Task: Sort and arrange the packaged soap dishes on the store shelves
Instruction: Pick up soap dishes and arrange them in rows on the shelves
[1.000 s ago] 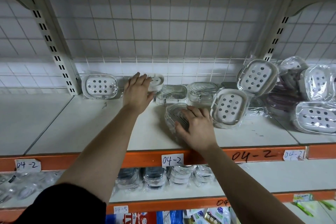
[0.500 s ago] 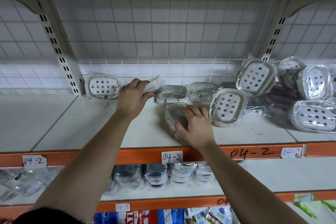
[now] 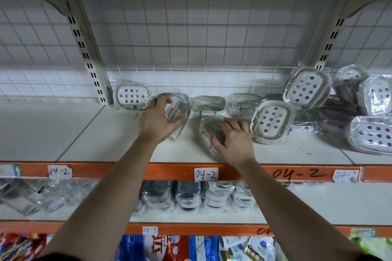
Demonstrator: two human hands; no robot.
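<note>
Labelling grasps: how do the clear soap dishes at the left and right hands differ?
The left clear soap dish is tilted steeply, gripped by the left hand; the right clear soap dish lies on the shelf under the right hand. The left one is further back, the right one near the front edge. Both are clear and plastic-wrapped.

Upper orange shelf rail: paper tag "04-2"; marker writing "04-2". Lower shelf rail: small tag "04-5".

Two bare forearms, uncovered down to left grip and right grip. Dark short sleeves, only thin edges showing at frame bottom: left sleeve, right sleeve.
</note>
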